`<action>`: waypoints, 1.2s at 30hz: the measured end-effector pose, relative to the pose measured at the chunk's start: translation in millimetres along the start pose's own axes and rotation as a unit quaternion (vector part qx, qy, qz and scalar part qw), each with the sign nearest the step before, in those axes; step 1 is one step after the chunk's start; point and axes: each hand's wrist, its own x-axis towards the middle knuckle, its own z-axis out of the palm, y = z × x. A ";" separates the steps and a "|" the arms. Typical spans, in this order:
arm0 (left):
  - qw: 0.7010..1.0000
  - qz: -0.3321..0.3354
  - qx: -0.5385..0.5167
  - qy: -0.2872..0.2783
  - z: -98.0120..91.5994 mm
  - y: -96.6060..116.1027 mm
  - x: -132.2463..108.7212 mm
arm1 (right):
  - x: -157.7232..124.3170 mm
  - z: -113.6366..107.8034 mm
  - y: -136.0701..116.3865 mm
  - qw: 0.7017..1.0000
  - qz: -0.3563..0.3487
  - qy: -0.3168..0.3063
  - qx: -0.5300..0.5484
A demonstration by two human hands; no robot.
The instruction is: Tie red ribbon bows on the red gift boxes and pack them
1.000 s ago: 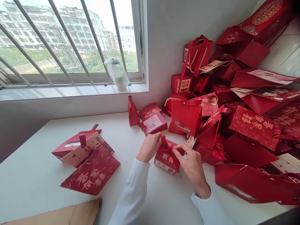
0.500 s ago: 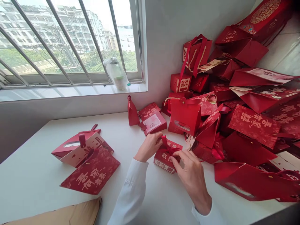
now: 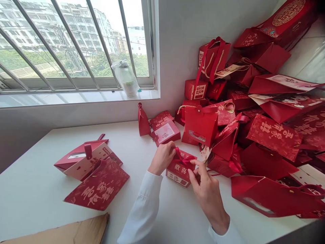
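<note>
A small red gift box (image 3: pixel 177 173) with gold characters and a white panel along its near side sits on the white table in front of me. Over its top runs a red ribbon (image 3: pixel 186 159). My left hand (image 3: pixel 163 158) is at the box's far left corner, its curled fingers closed on a loop of that ribbon. At the right side, my right hand (image 3: pixel 207 184) has its thumb and index finger bent around the ribbon's other part; the exact contact is hard to see. A thin red strand shows behind the right fingers.
Red gift boxes and bags (image 3: pixel 274 135) are heaped on the right. Several folded red bags (image 3: pixel 99 186) stand at the left. Behind the box lie a pink-fronted box (image 3: pixel 166 132) and a narrow red one (image 3: pixel 144 121). Cardboard (image 3: pixel 83 230) lies at the near left edge.
My right hand has shifted slightly right, with its index finger raised higher. The ribbon on the box top is lower and stretched more sideways. My left hand stays nearly in place.
</note>
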 end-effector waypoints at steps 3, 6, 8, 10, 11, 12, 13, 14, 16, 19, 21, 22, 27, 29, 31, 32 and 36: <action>1.000 -0.002 0.020 0.000 2.0 -0.1 0.3 | 1.5 -3.0 -8.0 0.994 0.067 -0.051 0.076; 0.999 -0.004 0.044 -0.004 4.6 1.7 -0.2 | 3.2 -3.7 -12.5 0.968 0.144 -0.088 0.185; 0.998 -0.007 0.061 -0.005 6.6 3.4 -0.6 | 4.3 -2.0 -11.9 0.941 0.197 -0.104 0.257; 0.997 -0.009 0.077 -0.005 8.2 4.6 -0.9 | 4.9 0.2 -10.3 0.919 0.233 -0.108 0.299; 0.996 -0.007 0.084 -0.006 8.7 4.8 -1.0 | 5.1 0.9 -9.7 0.916 0.240 -0.106 0.305; 0.996 -0.002 0.089 -0.006 8.9 4.7 -0.9 | 5.3 1.3 -9.5 0.918 0.240 -0.100 0.299; 0.996 0.004 0.093 -0.007 8.7 4.3 -0.8 | 5.4 1.2 -9.8 0.925 0.236 -0.094 0.285; 0.995 0.012 0.096 -0.008 8.3 3.7 -0.7 | 5.5 0.7 -10.3 0.933 0.227 -0.086 0.264; 0.995 0.027 0.098 -0.009 7.0 2.4 -0.5 | 5.8 -0.8 -11.4 0.949 0.210 -0.077 0.221; 0.994 0.040 0.100 -0.006 5.5 1.2 -0.3 | 7.0 -2.2 -10.6 0.969 0.179 -0.076 0.154; 0.994 0.044 0.102 -0.006 5.4 1.2 -0.4 | 8.4 -1.9 -8.3 0.980 0.153 -0.067 0.108; 0.994 0.046 0.103 -0.008 5.6 1.3 -0.5 | 9.2 -1.6 -7.0 0.984 0.143 -0.060 0.090; 0.993 0.048 0.111 -0.016 5.2 1.9 -1.4 | 13.7 -1.3 -2.9 0.991 0.120 -0.032 0.041; 0.992 0.045 0.118 -0.021 4.2 2.7 -1.9 | 14.3 -1.8 -2.4 0.994 0.104 -0.023 0.017; 0.991 0.037 0.128 -0.025 3.3 4.2 -2.4 | 13.4 -1.6 -2.2 0.997 0.069 0.003 -0.026; 0.990 0.031 0.134 -0.027 3.0 5.1 -2.5 | 12.5 -1.1 -2.0 0.997 0.039 0.022 -0.056; 0.986 0.000 0.164 -0.036 2.5 8.7 -3.3 | 6.6 4.3 -1.1 0.973 -0.123 0.077 -0.177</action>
